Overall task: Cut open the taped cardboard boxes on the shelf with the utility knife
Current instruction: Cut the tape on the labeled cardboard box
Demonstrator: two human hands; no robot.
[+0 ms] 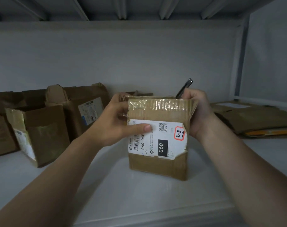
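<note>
Taped box (157, 138) upright at the centre of the shelf (139, 197), left hand (118, 122) gripping its left side, right hand (196, 112) at its right holding the utility knife (184, 88) behind the top edge; opened boxes (42, 133) left, flattened cardboard (254, 118) far right.

A left hand (116, 122) is gripping a small brown taped cardboard box (157, 138) standing on a white shelf (139, 194), thumb pressing its white label, while the right hand (196, 110) is holding a dark utility knife (184, 87) behind its top edge.
</note>
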